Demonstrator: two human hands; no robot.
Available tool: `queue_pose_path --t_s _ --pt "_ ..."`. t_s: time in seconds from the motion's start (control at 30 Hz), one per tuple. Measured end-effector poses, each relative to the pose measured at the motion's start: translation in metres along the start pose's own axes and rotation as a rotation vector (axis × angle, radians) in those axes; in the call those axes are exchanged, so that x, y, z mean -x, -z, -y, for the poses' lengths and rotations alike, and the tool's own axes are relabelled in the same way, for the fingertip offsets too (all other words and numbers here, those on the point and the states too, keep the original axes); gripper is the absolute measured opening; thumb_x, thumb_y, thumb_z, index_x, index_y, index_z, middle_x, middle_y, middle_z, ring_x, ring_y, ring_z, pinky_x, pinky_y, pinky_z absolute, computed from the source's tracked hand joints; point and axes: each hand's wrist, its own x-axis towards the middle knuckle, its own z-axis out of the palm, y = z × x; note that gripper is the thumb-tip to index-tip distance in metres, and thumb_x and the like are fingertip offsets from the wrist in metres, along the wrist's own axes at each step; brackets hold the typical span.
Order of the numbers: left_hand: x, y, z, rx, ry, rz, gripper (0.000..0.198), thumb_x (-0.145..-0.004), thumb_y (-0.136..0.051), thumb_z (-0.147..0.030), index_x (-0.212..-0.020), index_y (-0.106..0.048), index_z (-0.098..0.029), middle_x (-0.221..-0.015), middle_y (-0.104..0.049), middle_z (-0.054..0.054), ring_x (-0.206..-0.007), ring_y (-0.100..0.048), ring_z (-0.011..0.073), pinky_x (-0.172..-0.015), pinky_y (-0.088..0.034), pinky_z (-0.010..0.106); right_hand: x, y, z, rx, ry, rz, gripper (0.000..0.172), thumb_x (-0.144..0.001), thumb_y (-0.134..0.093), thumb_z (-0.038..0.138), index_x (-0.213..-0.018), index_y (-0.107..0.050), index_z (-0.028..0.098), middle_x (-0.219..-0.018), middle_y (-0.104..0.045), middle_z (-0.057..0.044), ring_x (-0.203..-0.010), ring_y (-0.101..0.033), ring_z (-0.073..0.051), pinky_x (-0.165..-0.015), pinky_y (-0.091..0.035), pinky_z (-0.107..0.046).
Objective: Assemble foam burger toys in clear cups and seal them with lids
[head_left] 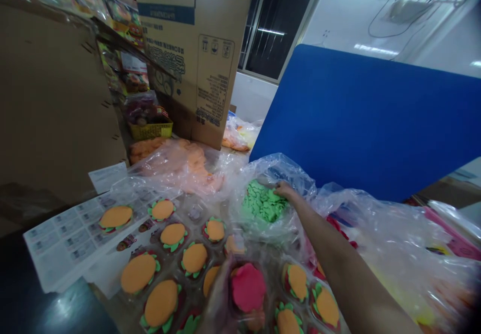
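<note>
Low in the middle, my left hand [220, 294] grips the side of a part-built toy burger topped by a red wavy-edged piece [248, 287]. Farther out, my right hand [284, 191] reaches into a clear plastic bag [278, 166] at the edge of a heap of green lettuce pieces [263, 202]. Its fingers are curled down onto the green pieces, the tips partly hidden. Around my left hand sit several toy burgers [194, 259] with orange bun tops and green edges, many in clear plastic cups.
Clear bags of orange pieces [195, 161] lie at the back left, beside tall cardboard boxes [52, 98] and a yellow basket [152, 130]. Printed sheets [63, 238] lie left. A blue panel [368, 123] stands behind. More plastic bags [376, 218] cover the right side.
</note>
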Motion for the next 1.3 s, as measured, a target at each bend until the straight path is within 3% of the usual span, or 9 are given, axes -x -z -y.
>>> queue_pose_path --t_s 0.2,0.37,0.57,0.7,0.97,1.13,1.3 --pt "0.006 -0.002 -0.002 -0.060 -0.146 -0.014 0.025 -0.066 -0.069 -0.038 -0.071 -0.063 -0.014 -0.066 -0.066 0.003 -0.058 -0.058 0.0146 -0.055 -0.044 0.025 0.023 0.005 0.010 0.058 0.152 -0.065 0.017 -0.081 -0.060 0.024 -0.093 -0.061 0.012 -0.087 -0.063 -0.003 -0.079 -0.059 -0.015 -0.070 -0.048 -0.029" --pt "0.003 -0.004 -0.005 -0.074 -0.218 0.022 0.028 -0.066 -0.068 -0.041 -0.069 -0.063 -0.013 -0.065 -0.065 0.002 -0.057 -0.057 0.0128 -0.059 -0.043 0.024 0.053 0.004 0.016 0.060 0.297 -0.069 0.024 -0.076 -0.057 0.019 -0.098 -0.066 0.014 -0.085 -0.067 -0.002 -0.078 -0.060 -0.017 -0.068 -0.045 -0.024" --pt "0.007 -0.005 0.000 -0.110 -0.267 0.062 0.029 -0.066 -0.067 -0.042 -0.071 -0.064 -0.013 -0.069 -0.067 0.003 -0.061 -0.058 0.0133 -0.060 -0.044 0.024 0.077 -0.014 0.029 0.154 0.363 -0.078 0.021 -0.070 -0.051 0.006 -0.079 -0.069 0.013 -0.096 -0.066 -0.013 -0.096 -0.056 -0.025 -0.081 -0.040 -0.032" --pt "0.016 -0.004 0.001 -0.117 -0.256 -0.006 0.026 -0.070 -0.064 -0.039 -0.071 -0.062 -0.013 -0.067 -0.065 0.003 -0.059 -0.057 0.0137 -0.059 -0.044 0.025 0.088 -0.022 0.043 0.143 0.442 -0.063 0.020 -0.066 -0.049 0.000 -0.068 -0.064 0.013 -0.094 -0.064 -0.015 -0.101 -0.052 -0.025 -0.085 -0.037 -0.031" --pt "0.016 0.005 -0.006 -0.115 -0.249 -0.027 0.031 -0.068 -0.066 -0.042 -0.079 -0.059 -0.014 -0.069 -0.062 0.002 -0.059 -0.056 0.0130 -0.062 -0.043 0.025 0.106 -0.005 0.045 -0.241 0.418 -0.100 0.008 -0.071 -0.045 0.013 -0.074 -0.051 0.017 -0.064 -0.055 0.000 -0.065 -0.053 -0.015 -0.060 -0.041 -0.023" --pt "0.008 0.008 -0.008 -0.132 -0.274 0.063 0.034 -0.072 -0.061 -0.046 -0.083 -0.059 -0.014 -0.073 -0.062 0.004 -0.061 -0.057 0.0134 -0.061 -0.043 0.025 0.122 -0.002 0.044 -0.510 0.354 -0.129 0.007 -0.065 -0.047 0.022 -0.072 -0.046 0.019 -0.054 -0.045 0.005 -0.053 -0.049 -0.013 -0.049 -0.040 -0.021" --pt "0.005 0.012 -0.004 -0.133 -0.266 0.031 0.032 -0.071 -0.063 -0.043 -0.082 -0.059 -0.013 -0.073 -0.062 0.003 -0.061 -0.057 0.0133 -0.060 -0.043 0.025 0.116 0.009 0.051 -0.667 0.250 -0.335 0.007 -0.062 -0.045 0.024 -0.067 -0.042 0.020 -0.056 -0.045 0.003 -0.054 -0.046 -0.012 -0.050 -0.037 -0.022"
